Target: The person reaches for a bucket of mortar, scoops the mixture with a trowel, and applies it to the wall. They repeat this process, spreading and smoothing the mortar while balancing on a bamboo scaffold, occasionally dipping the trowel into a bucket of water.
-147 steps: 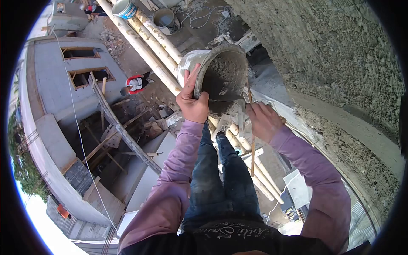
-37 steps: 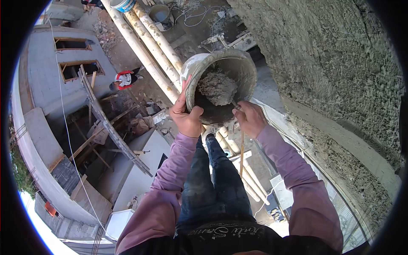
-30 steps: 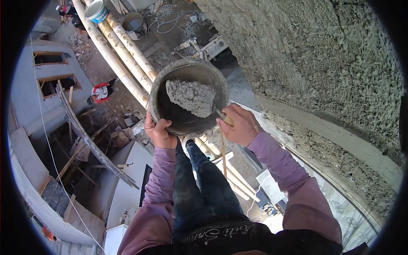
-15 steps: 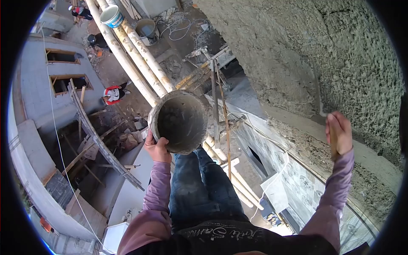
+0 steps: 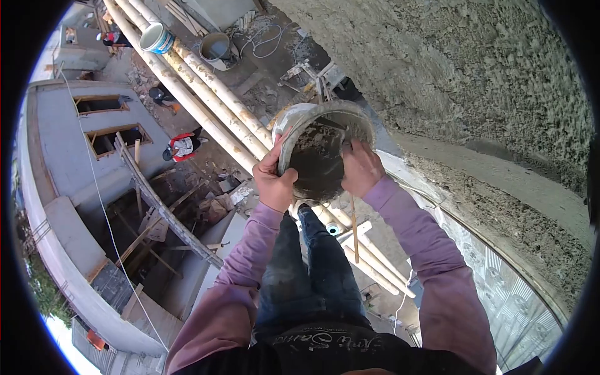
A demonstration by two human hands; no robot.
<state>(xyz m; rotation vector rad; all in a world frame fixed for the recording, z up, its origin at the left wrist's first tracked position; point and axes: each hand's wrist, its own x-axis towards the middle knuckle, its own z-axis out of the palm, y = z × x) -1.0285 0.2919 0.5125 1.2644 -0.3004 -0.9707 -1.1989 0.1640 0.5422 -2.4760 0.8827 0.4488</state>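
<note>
In front of my legs my left hand [image 5: 275, 182] grips the near left rim of a mortar-caked bucket [image 5: 360, 114], thumb over the edge. The bucket is tilted toward me, and wet grey mortar [image 5: 317, 175] lies inside. My right hand [image 5: 362, 169] is closed at the bucket's right side, its fingers reaching over the rim. It holds a trowel [image 5: 331, 123], whose dark blade shows partly inside the bucket; the handle is hidden by the hand. To the right rises a rough cement-covered wall [image 5: 475, 81], with a ledge [image 5: 475, 162] along its lower edge.
Long bamboo poles [image 5: 212, 94] run below me, carrying a white-and-blue pail [image 5: 156, 39]. Far below, a person in a red and white top [image 5: 182, 147] and other people are on the rubble-strewn ground. A large tub [image 5: 215, 47] stands there. A curved beam [image 5: 165, 203] lies left.
My right hand has moved from the wall down and left to the bucket, bringing the trowel into it. My left hand has shifted right and slightly up with the bucket.
</note>
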